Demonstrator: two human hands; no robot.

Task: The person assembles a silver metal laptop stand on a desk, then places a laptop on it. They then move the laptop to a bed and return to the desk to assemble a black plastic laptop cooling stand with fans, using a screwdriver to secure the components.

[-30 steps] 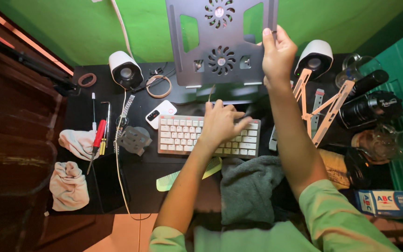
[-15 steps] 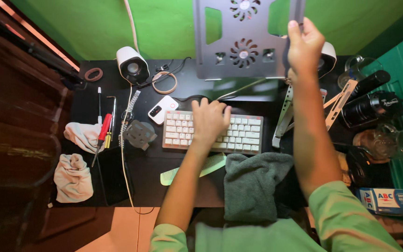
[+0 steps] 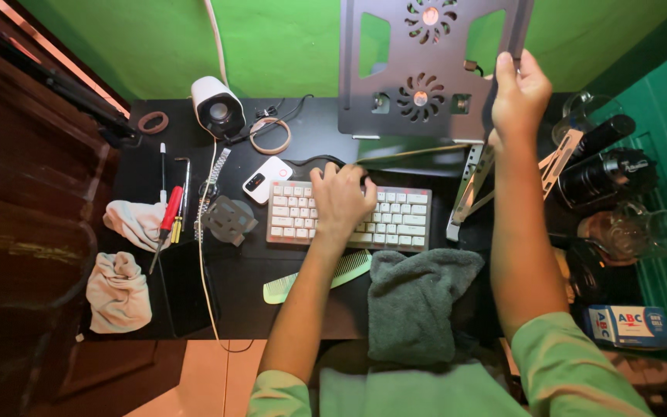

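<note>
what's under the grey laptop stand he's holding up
Under the raised grey laptop stand, gripped by the right hand, show bare black desk, a thin rod-like piece and a dark cable running toward the keyboard. The left hand covers the keyboard's upper middle, hiding where the cable ends.
</note>
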